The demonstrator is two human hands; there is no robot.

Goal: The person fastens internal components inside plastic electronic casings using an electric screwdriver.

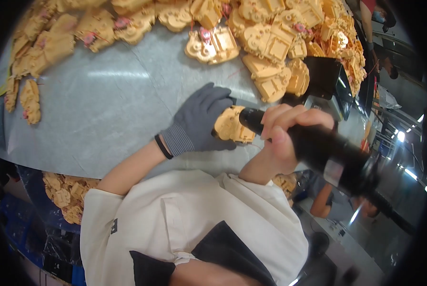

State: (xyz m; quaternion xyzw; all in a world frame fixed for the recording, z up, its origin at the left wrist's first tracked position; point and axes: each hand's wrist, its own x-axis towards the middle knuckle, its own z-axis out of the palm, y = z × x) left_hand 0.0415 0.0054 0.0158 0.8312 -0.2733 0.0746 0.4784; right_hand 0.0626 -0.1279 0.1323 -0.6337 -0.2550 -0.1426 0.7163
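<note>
My left hand point(199, 118), in a grey glove with a striped cuff, holds a yellow-orange plastic housing point(232, 125) at its left side, low over the grey tabletop. Wrapped round a black electric screwdriver point(313, 143) is my bare right hand point(293, 131). The screwdriver's nose points left and meets the right part of the housing; its tip on the part is hidden. From the tool's back end a dark cable runs to the lower right.
Piles of similar plastic housings point(270, 40), several with red wires, line the table's far side. A black box point(325, 83) stands right of my hands. More housings fill a blue bin point(32, 195) at lower left. Another person's arm point(322, 202) shows at the right.
</note>
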